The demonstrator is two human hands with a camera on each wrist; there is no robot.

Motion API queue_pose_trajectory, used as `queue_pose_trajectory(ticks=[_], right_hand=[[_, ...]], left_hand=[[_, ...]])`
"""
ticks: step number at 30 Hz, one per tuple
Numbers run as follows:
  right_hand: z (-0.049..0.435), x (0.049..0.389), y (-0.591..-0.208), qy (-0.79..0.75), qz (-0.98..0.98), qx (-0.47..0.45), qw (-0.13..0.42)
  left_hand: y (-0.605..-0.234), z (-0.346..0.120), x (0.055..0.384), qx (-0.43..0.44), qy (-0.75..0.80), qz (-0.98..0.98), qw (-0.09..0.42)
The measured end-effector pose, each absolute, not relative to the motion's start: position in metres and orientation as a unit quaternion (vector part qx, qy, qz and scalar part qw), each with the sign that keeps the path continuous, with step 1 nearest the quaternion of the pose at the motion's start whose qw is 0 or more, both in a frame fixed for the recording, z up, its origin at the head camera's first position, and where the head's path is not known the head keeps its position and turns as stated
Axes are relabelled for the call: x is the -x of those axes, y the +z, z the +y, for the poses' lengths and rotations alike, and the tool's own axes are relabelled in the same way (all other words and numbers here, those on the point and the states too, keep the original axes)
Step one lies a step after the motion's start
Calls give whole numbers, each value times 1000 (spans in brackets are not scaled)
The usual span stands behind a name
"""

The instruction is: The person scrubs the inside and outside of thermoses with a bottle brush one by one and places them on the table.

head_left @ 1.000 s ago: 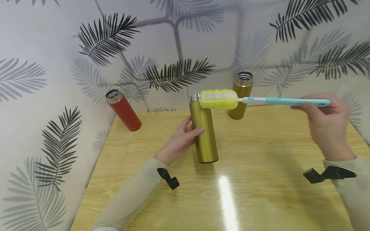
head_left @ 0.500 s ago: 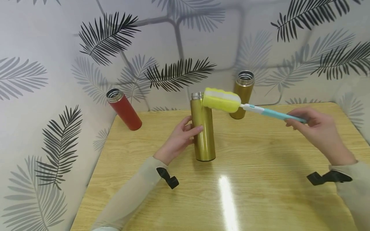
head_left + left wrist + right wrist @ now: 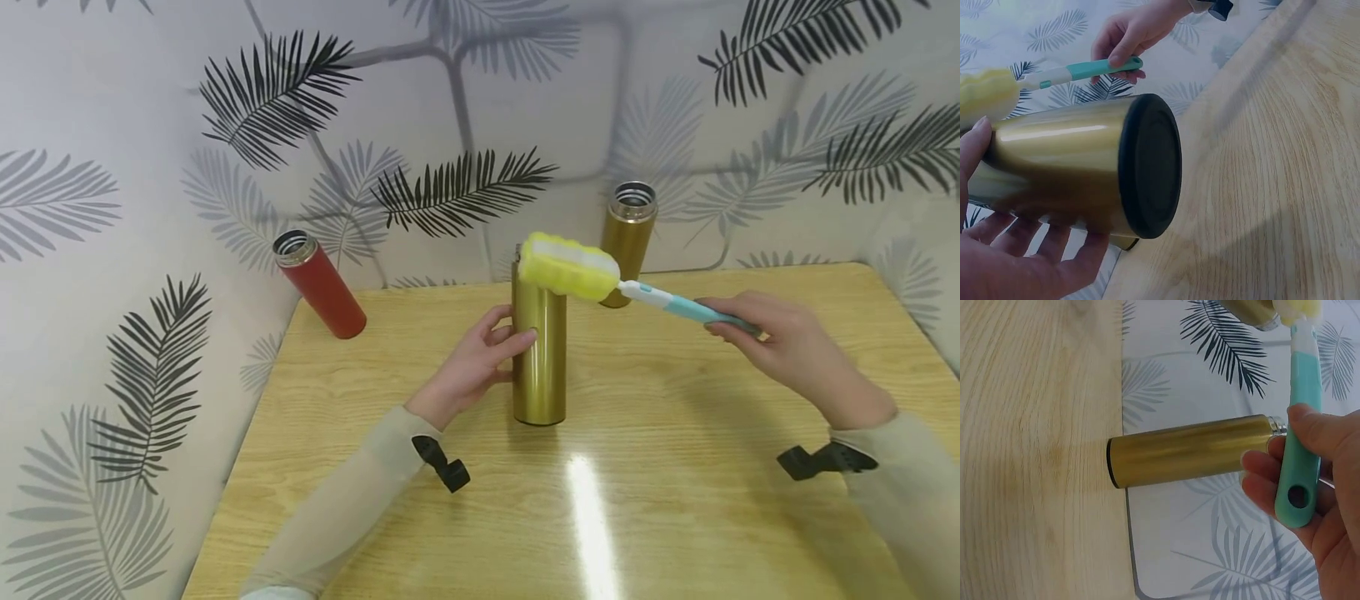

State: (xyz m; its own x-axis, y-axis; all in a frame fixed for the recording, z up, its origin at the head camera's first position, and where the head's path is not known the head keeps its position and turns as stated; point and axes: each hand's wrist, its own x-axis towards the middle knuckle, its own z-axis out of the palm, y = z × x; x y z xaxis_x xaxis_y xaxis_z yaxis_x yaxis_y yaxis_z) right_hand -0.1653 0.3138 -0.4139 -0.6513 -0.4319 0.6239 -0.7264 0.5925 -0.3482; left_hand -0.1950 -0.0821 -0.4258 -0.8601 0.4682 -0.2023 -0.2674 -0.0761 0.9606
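My left hand (image 3: pixel 474 360) grips a gold thermos bottle (image 3: pixel 543 358), fingers around one side and thumb across its front. The bottle stands nearly upright in the head view; its black base (image 3: pixel 1157 165) shows in the left wrist view. My right hand (image 3: pixel 783 346) pinches the teal handle (image 3: pixel 1304 378) of a bottle brush near its end. The brush's yellow and white sponge head (image 3: pixel 573 268) overlaps the bottle's upper end in the head view, hiding most of its steel neck. The handle slopes down to the right from there.
A red thermos bottle (image 3: pixel 322 287), lidless, stands at the table's back left. Behind the sponge is a second gold thermos bottle (image 3: pixel 630 237), also lidless, near the back edge. A leaf-patterned wall covering (image 3: pixel 375 100) rises behind the wooden table (image 3: pixel 420 517).
My right hand has moved left and down, tilting the brush handle from level to sloping. The gripped gold bottle has shifted slightly right and straightened.
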Motion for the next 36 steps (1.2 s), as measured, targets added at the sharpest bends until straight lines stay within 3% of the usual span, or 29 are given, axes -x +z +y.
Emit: queue_pose_trajectory(ticks=[19, 36], right_hand=[[313, 168, -429, 306, -859, -351, 213], [309, 163, -445, 292, -843, -400, 208]], left_hand=[[-425, -86, 200, -73, 737, 618, 266], [-421, -98, 211, -42, 770, 593, 229]])
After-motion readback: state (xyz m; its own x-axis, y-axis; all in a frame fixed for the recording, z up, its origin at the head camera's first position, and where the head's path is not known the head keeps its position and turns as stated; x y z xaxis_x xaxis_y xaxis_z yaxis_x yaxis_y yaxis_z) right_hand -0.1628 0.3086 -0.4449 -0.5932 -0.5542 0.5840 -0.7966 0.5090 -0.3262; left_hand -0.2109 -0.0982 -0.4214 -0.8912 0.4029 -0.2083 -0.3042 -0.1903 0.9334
